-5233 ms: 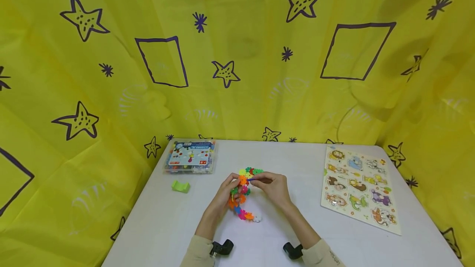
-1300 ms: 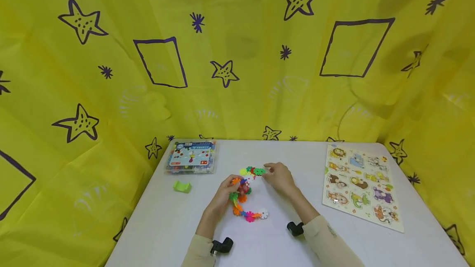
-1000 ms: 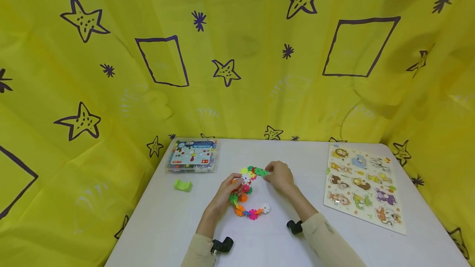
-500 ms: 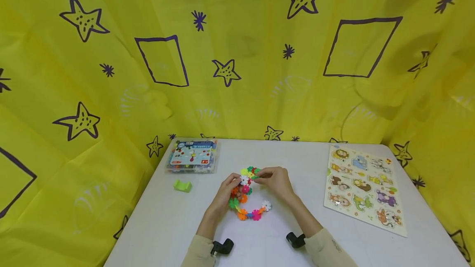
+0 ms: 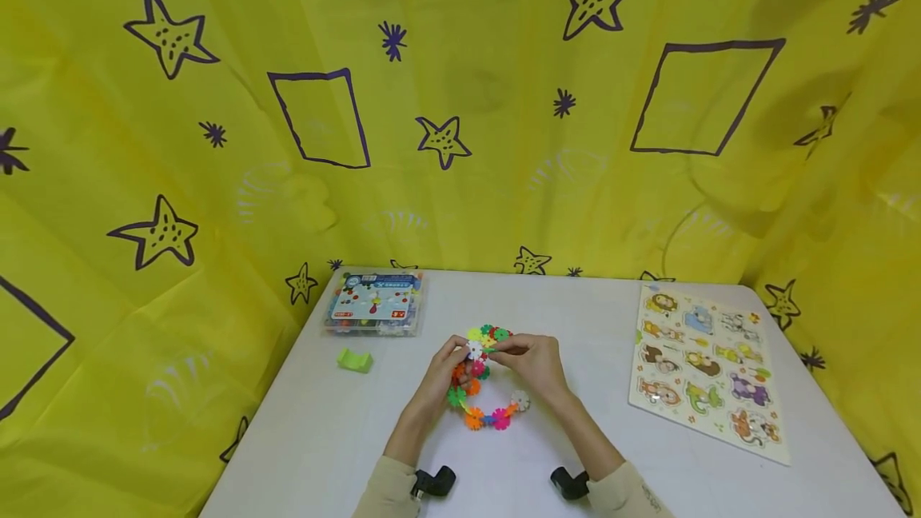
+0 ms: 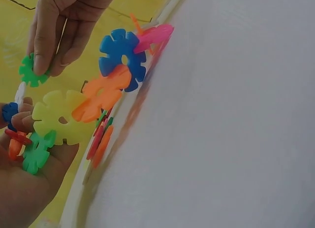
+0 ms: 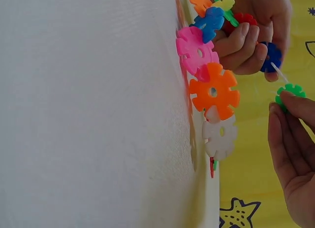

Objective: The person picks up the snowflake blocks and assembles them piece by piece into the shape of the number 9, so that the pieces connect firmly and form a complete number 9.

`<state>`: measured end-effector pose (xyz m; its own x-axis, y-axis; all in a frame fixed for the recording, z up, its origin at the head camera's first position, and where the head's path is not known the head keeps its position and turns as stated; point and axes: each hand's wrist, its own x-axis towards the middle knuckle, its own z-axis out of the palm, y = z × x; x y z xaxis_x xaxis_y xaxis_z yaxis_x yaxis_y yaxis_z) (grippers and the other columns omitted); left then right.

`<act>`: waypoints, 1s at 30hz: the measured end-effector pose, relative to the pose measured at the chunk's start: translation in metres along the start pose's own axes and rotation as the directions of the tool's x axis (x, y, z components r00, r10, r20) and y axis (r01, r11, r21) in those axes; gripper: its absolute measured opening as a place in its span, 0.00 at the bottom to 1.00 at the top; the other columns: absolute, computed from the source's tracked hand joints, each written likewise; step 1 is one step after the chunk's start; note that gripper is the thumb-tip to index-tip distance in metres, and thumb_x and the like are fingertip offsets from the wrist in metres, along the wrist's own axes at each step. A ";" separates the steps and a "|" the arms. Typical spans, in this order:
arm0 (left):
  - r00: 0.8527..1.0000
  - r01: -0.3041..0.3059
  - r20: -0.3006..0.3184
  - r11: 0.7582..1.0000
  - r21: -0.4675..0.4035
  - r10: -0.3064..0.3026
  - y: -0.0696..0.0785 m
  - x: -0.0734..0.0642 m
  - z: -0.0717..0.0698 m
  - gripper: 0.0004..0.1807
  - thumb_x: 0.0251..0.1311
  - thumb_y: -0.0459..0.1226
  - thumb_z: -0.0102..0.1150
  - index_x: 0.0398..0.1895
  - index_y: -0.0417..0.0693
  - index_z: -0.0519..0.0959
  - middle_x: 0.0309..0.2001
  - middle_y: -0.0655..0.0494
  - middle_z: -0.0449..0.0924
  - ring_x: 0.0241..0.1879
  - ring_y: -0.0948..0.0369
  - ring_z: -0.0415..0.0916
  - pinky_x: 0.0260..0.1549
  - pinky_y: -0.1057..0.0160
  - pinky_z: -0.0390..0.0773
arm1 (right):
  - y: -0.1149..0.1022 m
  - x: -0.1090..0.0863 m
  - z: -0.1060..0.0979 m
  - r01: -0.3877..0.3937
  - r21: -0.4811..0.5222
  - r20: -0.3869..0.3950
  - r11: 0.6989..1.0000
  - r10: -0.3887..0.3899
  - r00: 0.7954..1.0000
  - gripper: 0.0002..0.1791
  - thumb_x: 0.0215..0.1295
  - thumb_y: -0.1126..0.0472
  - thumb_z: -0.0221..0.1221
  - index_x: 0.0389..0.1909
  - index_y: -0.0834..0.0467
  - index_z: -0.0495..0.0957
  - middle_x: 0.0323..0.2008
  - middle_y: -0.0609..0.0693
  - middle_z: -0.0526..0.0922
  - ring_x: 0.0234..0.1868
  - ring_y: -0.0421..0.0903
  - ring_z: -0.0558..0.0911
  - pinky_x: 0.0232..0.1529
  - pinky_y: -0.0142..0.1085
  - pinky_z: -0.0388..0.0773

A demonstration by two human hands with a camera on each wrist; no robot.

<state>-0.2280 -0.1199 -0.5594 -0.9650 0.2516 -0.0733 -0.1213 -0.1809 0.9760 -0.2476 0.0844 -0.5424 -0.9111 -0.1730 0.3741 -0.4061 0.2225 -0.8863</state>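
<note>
My left hand [image 5: 435, 374] holds a chain of interlocking plastic snowflake discs. Its fingers curl round one stretch, by a blue disc [image 7: 270, 57] and a red disc [image 7: 244, 19]. From there a tail with a yellow disc [image 6: 60, 117], a pink disc [image 7: 196, 51], an orange disc [image 7: 215, 91] and a whitish disc [image 7: 219, 137] curves toward the person. Between thumb and fingertips my right hand [image 5: 536, 364] pinches a green disc [image 6: 32, 73]. That disc meets the edge of a white disc [image 5: 475, 350] joined to the blue one; whether they are locked together is unclear.
Loose discs [image 5: 501, 334] lie just beyond the hands on the white table [image 5: 576, 310]. A clear plastic case [image 5: 374, 304] stands at the back left, with a light-green block [image 5: 355, 360] before it. An animal puzzle board [image 5: 708, 370] lies at the right.
My right hand pinched a blue disc at the chain earlier, then reached to the loose discs, took a green one and brought it back to the white disc. The chain's tail has swung right.
</note>
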 end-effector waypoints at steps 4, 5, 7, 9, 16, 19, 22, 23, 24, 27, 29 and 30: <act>1.000 -0.001 -0.004 1.000 0.003 0.001 0.000 0.000 0.001 0.08 0.83 0.42 0.42 0.46 0.48 0.69 0.28 0.55 0.65 0.25 0.62 0.58 0.27 0.68 0.65 | 0.001 -0.001 0.001 0.020 0.039 -0.008 0.999 -0.020 1.000 0.05 0.55 0.68 0.76 0.31 0.56 0.92 0.29 0.49 0.90 0.31 0.44 0.90 0.33 0.33 0.86; 1.000 -0.003 -0.002 1.000 0.000 0.003 0.000 0.001 0.001 0.08 0.83 0.42 0.42 0.46 0.48 0.68 0.28 0.55 0.65 0.25 0.62 0.58 0.27 0.68 0.65 | 0.001 -0.001 0.002 0.019 0.044 -0.011 0.999 -0.019 1.000 0.05 0.55 0.68 0.76 0.31 0.56 0.92 0.29 0.50 0.90 0.31 0.44 0.90 0.33 0.33 0.86; 1.000 -0.005 0.009 1.000 -0.015 0.005 0.000 0.001 0.002 0.07 0.83 0.41 0.42 0.45 0.49 0.68 0.27 0.55 0.64 0.24 0.62 0.57 0.26 0.68 0.64 | 0.000 -0.001 0.003 0.008 0.045 -0.019 0.999 -0.008 1.000 0.06 0.54 0.69 0.77 0.30 0.55 0.92 0.29 0.49 0.90 0.31 0.44 0.90 0.33 0.33 0.85; 1.000 -0.003 0.024 1.000 -0.026 0.004 -0.001 0.001 0.002 0.07 0.83 0.40 0.41 0.44 0.49 0.68 0.27 0.55 0.64 0.23 0.63 0.57 0.25 0.68 0.64 | -0.001 -0.002 0.004 -0.007 0.039 -0.028 0.999 0.008 1.000 0.06 0.54 0.70 0.76 0.29 0.55 0.92 0.28 0.48 0.90 0.30 0.43 0.90 0.33 0.33 0.85; 0.999 -0.012 0.052 0.999 -0.030 0.014 -0.004 0.000 0.003 0.07 0.84 0.39 0.39 0.44 0.49 0.66 0.26 0.56 0.61 0.22 0.63 0.55 0.23 0.70 0.62 | -0.001 -0.006 0.007 0.018 0.025 -0.045 1.000 -0.017 0.999 0.08 0.54 0.72 0.76 0.29 0.56 0.92 0.28 0.47 0.90 0.30 0.42 0.89 0.32 0.33 0.85; 0.998 -0.007 0.063 1.000 -0.030 0.009 -0.005 -0.001 0.004 0.09 0.84 0.40 0.38 0.45 0.45 0.64 0.27 0.56 0.61 0.23 0.63 0.55 0.23 0.69 0.62 | 0.000 -0.007 0.008 0.034 0.023 -0.055 0.999 -0.033 0.998 0.09 0.53 0.73 0.76 0.28 0.55 0.92 0.28 0.46 0.90 0.30 0.41 0.89 0.32 0.33 0.85; 0.997 0.007 0.072 1.000 -0.029 -0.005 -0.005 -0.001 0.004 0.10 0.85 0.41 0.37 0.45 0.45 0.63 0.27 0.56 0.61 0.23 0.63 0.55 0.24 0.69 0.62 | 0.001 -0.007 0.008 0.064 -0.003 -0.061 0.998 -0.064 0.996 0.10 0.52 0.74 0.76 0.28 0.55 0.92 0.28 0.45 0.90 0.29 0.39 0.88 0.30 0.33 0.85; 0.997 0.012 0.076 0.999 -0.030 -0.010 -0.005 -0.001 0.005 0.10 0.85 0.41 0.37 0.45 0.44 0.63 0.27 0.55 0.60 0.23 0.63 0.55 0.24 0.69 0.62 | 0.000 -0.007 0.008 0.077 -0.013 -0.059 0.997 -0.077 0.995 0.10 0.52 0.74 0.76 0.28 0.55 0.92 0.28 0.45 0.90 0.29 0.39 0.88 0.30 0.32 0.85; 0.997 0.017 0.078 0.999 -0.031 -0.014 -0.005 -0.001 0.005 0.11 0.85 0.42 0.37 0.45 0.44 0.63 0.27 0.55 0.60 0.23 0.63 0.54 0.24 0.69 0.62 | 0.000 -0.007 0.008 0.092 -0.022 -0.057 0.995 -0.093 0.994 0.09 0.51 0.74 0.76 0.28 0.56 0.92 0.28 0.45 0.90 0.29 0.39 0.88 0.30 0.32 0.85; 0.996 0.023 0.087 0.999 -0.034 -0.020 -0.005 -0.001 0.005 0.10 0.85 0.41 0.38 0.44 0.45 0.62 0.27 0.55 0.60 0.23 0.63 0.54 0.24 0.68 0.62 | -0.002 -0.006 0.008 0.135 -0.048 -0.048 0.990 -0.137 0.989 0.09 0.50 0.73 0.77 0.28 0.57 0.92 0.28 0.46 0.90 0.29 0.38 0.88 0.30 0.31 0.85; 0.996 0.016 0.084 1.000 -0.010 -0.016 -0.005 -0.001 0.005 0.10 0.85 0.41 0.37 0.44 0.44 0.63 0.27 0.55 0.61 0.23 0.63 0.56 0.24 0.68 0.63 | -0.002 -0.005 0.007 0.147 -0.058 -0.030 0.987 -0.149 0.988 0.08 0.51 0.73 0.77 0.29 0.58 0.92 0.28 0.47 0.90 0.29 0.38 0.89 0.31 0.31 0.85; 0.997 0.014 0.081 1.000 0.003 -0.014 -0.004 0.000 0.005 0.10 0.85 0.41 0.37 0.44 0.44 0.63 0.27 0.55 0.62 0.23 0.63 0.57 0.24 0.68 0.64 | -0.003 -0.003 0.005 0.144 -0.058 -0.019 0.988 -0.146 0.989 0.07 0.51 0.73 0.77 0.29 0.58 0.92 0.28 0.47 0.90 0.29 0.38 0.89 0.31 0.31 0.85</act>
<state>-0.2264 -0.1145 -0.5626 -0.9411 0.3307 -0.0701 -0.1339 -0.1745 0.9755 -0.2431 0.0792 -0.5429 -0.8434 -0.1852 0.5043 -0.5368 0.2506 -0.8056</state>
